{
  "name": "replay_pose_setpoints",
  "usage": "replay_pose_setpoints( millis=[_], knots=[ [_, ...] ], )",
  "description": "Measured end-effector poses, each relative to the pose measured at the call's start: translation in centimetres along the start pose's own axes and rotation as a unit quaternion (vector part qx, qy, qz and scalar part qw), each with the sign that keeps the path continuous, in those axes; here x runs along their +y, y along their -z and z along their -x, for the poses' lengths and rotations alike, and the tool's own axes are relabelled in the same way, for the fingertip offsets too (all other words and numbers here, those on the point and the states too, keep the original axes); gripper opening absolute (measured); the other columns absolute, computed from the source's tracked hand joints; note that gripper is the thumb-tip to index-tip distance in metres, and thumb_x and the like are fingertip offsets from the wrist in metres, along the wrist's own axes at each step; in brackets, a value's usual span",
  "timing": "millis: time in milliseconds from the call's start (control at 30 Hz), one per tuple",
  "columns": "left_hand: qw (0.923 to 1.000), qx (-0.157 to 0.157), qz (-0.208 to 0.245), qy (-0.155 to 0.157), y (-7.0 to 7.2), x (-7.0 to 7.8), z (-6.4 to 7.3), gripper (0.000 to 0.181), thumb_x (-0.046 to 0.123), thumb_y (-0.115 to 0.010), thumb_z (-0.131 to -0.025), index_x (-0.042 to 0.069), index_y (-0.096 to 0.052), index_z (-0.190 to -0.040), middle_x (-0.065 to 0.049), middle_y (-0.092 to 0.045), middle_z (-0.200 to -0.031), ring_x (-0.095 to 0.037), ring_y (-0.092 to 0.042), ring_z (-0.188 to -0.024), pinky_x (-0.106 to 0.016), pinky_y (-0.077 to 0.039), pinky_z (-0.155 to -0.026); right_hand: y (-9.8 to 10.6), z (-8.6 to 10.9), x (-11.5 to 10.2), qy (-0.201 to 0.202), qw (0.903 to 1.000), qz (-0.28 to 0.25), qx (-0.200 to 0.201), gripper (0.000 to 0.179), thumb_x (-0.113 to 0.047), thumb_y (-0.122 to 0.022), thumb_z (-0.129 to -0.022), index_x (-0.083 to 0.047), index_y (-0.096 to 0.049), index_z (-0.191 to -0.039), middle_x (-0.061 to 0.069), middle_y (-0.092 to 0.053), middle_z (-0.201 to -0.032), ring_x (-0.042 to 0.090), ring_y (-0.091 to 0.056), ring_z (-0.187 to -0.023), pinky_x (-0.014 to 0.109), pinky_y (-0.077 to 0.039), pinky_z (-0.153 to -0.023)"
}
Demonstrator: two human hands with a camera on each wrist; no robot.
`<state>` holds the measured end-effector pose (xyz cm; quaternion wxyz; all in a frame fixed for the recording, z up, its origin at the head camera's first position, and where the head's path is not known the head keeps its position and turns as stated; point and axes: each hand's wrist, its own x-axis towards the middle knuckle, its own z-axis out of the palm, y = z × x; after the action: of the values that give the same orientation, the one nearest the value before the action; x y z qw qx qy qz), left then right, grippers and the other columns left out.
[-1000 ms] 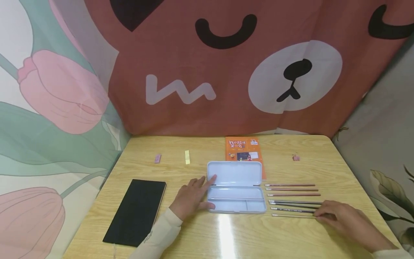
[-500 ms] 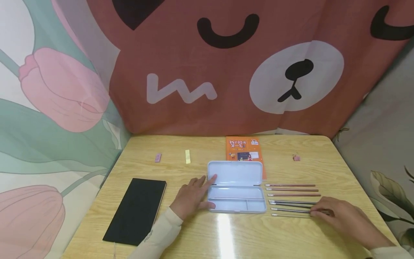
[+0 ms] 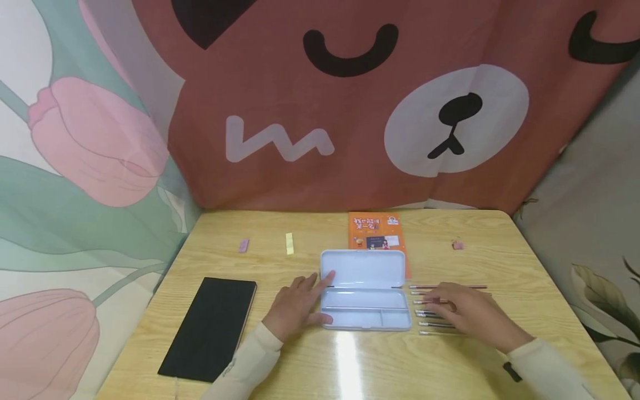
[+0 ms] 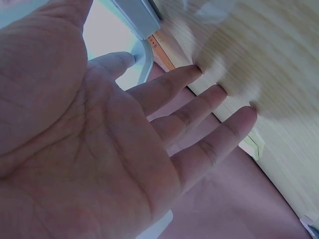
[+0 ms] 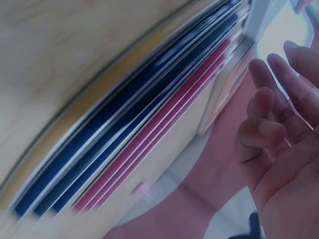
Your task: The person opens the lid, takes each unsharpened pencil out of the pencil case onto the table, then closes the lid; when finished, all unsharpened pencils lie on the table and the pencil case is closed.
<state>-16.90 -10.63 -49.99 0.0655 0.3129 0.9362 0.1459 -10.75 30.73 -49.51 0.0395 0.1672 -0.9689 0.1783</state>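
Note:
A light blue pencil case lies with its lid raised at mid-table. My left hand rests at its left side, index finger on the lid and thumb at the tray; the left wrist view shows its fingers extended. To the case's right, a row of pencils lies side by side: red pencils, dark blue pencils and one pale yellow pencil. Over them hovers my right hand, partly covering the row. Its fingers are loosely bent and grip nothing in the right wrist view.
Behind the case lies an orange book, partly covered by the lid. A black notebook is at the left. Farther back are a purple eraser-like block, a yellow strip and a small pink item. Printed cloth hangs behind the table.
My right hand has left the right-hand ends of the lower pencils and moved left and away from me, over the row. The dark pencils lie slightly straighter. The left hand has stayed put.

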Motion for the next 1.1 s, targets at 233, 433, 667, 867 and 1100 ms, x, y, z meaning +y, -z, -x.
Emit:
replay_pose_setpoints(
  millis=[233, 433, 667, 867, 1100],
  knots=[
    [1.0000, -0.005, 0.002, 0.008, 0.1, 0.2, 0.0, 0.100, 0.053, -0.083, -0.090, 0.019, -0.039, -0.173, -0.027, -0.051, -0.166, -0.050, -0.056, -0.145, -0.069, -0.057, -0.101, -2.6, -2.8, -2.9, 0.086, 0.9963, -0.001, -0.009, 0.022, -0.031, -0.078, -0.105, -0.024, -0.083, -0.125, -0.009, -0.078, -0.124, 0.018, -0.075, -0.118, 0.045, -0.065, -0.094],
    [1.0000, -0.005, -0.006, 0.006, -0.1, 0.2, -0.2, 0.099, 0.054, -0.082, -0.091, 0.019, -0.038, -0.173, -0.027, -0.051, -0.166, -0.050, -0.056, -0.144, -0.068, -0.057, -0.100, -4.0, -4.3, -4.8, 0.112, 0.9928, -0.002, -0.044, 0.018, -0.029, -0.081, -0.102, -0.025, -0.081, -0.119, -0.014, -0.075, -0.112, 0.008, -0.070, -0.106, 0.037, -0.063, -0.086],
    [0.9999, 0.005, -0.015, -0.001, -0.1, 0.2, -0.2, 0.099, 0.054, -0.083, -0.090, 0.018, -0.040, -0.172, -0.028, -0.053, -0.164, -0.050, -0.058, -0.142, -0.067, -0.059, -0.098, -4.5, -5.1, -5.7, 0.084, 0.9929, -0.025, -0.080, 0.012, -0.022, -0.080, -0.102, -0.024, -0.075, -0.113, -0.018, -0.068, -0.102, 0.000, -0.060, -0.092, 0.030, -0.058, -0.080],
    [0.9997, 0.012, -0.018, -0.008, -0.2, 0.1, -0.2, 0.099, 0.054, -0.083, -0.090, 0.018, -0.041, -0.172, -0.028, -0.054, -0.163, -0.050, -0.059, -0.141, -0.066, -0.059, -0.097, -4.5, -5.2, -5.7, 0.056, 0.9926, -0.038, -0.101, 0.010, -0.024, -0.080, -0.102, -0.027, -0.074, -0.109, -0.020, -0.062, -0.099, -0.001, -0.054, -0.089, 0.027, -0.053, -0.078],
    [0.9998, 0.012, -0.017, -0.007, -0.2, -0.1, -0.1, 0.099, 0.053, -0.084, -0.089, 0.018, -0.041, -0.172, -0.029, -0.054, -0.163, -0.051, -0.059, -0.141, -0.066, -0.059, -0.097, -4.4, -5.3, -5.5, 0.036, 0.9919, -0.072, -0.099, 0.013, -0.023, -0.082, -0.101, -0.031, -0.074, -0.109, -0.023, -0.069, -0.101, 0.000, -0.061, -0.093, 0.031, -0.059, -0.084]
  ],
)
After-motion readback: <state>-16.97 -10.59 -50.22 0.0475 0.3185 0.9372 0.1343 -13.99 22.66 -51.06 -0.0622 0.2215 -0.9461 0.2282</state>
